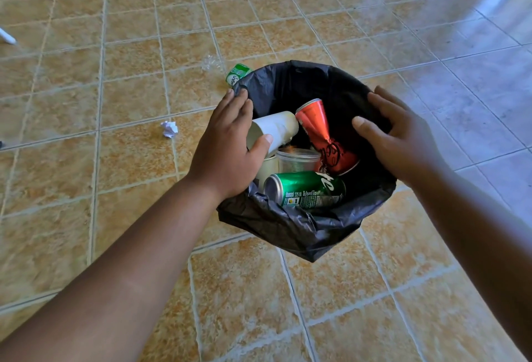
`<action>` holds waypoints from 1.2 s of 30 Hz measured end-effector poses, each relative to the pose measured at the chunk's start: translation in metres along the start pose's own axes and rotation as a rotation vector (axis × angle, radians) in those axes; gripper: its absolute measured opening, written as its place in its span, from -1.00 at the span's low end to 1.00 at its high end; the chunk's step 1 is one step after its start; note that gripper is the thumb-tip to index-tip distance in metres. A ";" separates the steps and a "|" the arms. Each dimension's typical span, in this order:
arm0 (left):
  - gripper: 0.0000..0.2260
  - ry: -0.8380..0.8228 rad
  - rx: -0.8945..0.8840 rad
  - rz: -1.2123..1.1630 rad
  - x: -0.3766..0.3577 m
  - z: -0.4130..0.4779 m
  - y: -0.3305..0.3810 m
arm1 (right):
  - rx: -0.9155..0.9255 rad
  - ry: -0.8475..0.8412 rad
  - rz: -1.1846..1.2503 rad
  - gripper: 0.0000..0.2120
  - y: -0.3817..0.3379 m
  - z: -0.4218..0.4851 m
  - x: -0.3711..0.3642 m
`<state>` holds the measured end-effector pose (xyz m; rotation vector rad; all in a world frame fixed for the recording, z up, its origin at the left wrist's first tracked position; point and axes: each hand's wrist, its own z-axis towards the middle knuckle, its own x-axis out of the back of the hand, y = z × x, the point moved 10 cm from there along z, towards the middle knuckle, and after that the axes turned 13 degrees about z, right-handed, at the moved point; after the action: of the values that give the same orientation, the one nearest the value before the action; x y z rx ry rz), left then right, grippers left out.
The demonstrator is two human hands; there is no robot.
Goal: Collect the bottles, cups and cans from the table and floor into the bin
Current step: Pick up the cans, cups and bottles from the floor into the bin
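Two hands are laid on the bin [288, 232] rim mid-frame. The left hand [227, 154] is spread flat, thumb touching a white paper cup [276, 128], nothing gripped. The right hand [403, 140] is open too, fingers draped over the black liner. Inside, a crushed red can [322, 134], green can [305, 189] and clear cup [298, 160] are piled. Another green can [237, 73] is left on the tiles just upper left of the bin.
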<state>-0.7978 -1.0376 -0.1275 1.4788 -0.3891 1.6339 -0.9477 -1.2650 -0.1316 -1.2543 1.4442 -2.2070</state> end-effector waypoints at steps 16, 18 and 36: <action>-0.34 -0.180 0.108 0.146 -0.027 0.050 0.015 | 0.107 -0.196 -0.104 -0.43 0.011 0.086 -0.001; -0.32 -0.195 0.130 0.148 -0.027 0.053 0.014 | 0.090 -0.222 -0.112 -0.42 0.009 0.097 -0.003; -0.30 -0.263 -0.254 0.044 -0.058 0.212 -0.028 | -0.107 0.078 -0.317 -0.29 0.024 0.133 -0.009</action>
<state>-0.6454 -1.1976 -0.1376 1.4994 -0.7520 1.3680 -0.8484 -1.3567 -0.1359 -1.5431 1.4991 -2.4301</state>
